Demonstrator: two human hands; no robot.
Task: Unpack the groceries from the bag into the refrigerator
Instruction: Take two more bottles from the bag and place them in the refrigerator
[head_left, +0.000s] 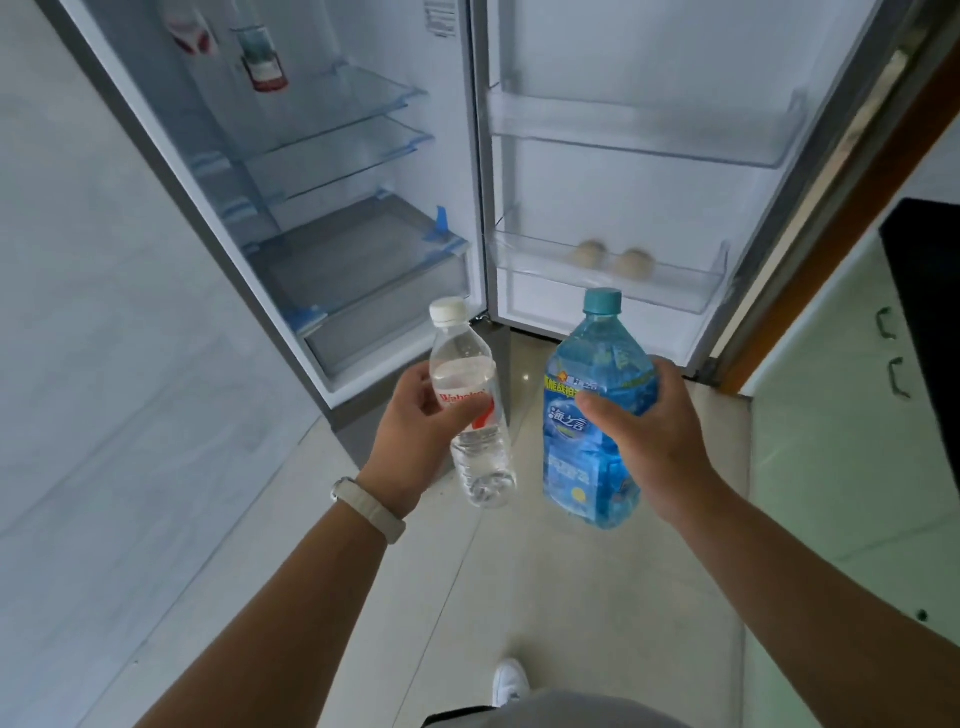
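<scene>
My left hand (415, 415) grips a clear water bottle (470, 405), my right hand (644, 431) a blue bottle (587, 415), both arms outstretched before the open fridge (363, 218).

Clear white-capped bottle (475, 410), blue teal-capped bottle (592, 415)

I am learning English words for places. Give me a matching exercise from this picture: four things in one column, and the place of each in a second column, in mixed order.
Things
1. clear bottle
2. blue bottle
3. two eggs
4. white shoe

Places
A. in the lower door shelf
B. on the floor
C. in the right hand
D. in the left hand

Pairs: 1-D, 2-C, 3-A, 4-B
</scene>
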